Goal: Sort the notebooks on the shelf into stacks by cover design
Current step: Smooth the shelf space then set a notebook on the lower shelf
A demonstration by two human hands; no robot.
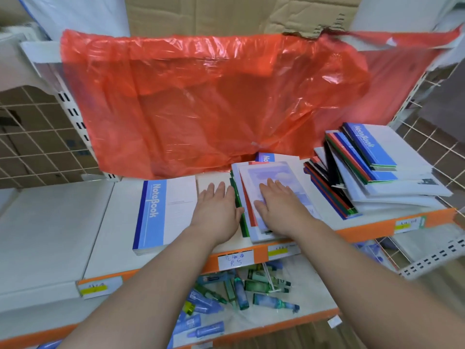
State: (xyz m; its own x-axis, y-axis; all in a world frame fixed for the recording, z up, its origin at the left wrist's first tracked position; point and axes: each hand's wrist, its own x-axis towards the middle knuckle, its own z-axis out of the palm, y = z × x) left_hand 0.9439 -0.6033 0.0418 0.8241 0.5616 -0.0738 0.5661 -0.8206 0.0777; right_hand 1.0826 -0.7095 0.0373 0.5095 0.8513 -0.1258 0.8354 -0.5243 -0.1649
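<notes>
The right hand [279,205] lies flat, fingers straight, on the mixed middle stack [271,172] at frame centre. The left hand [216,206], equally flat, rests against its left edge. An uneven shove could fan the covers (they look slick) or topple the leaning heap [382,177] at right.

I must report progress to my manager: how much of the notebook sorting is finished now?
Done: one stack of blue-band NoteBook covers lies alone at the left. In hand: the right hand presses flat on the purple-cover notebook topping the middle stack; the left hand rests flat against that stack's left edge. Left: the jumbled pile at the right, mixing red, green and blue spines.
</notes>
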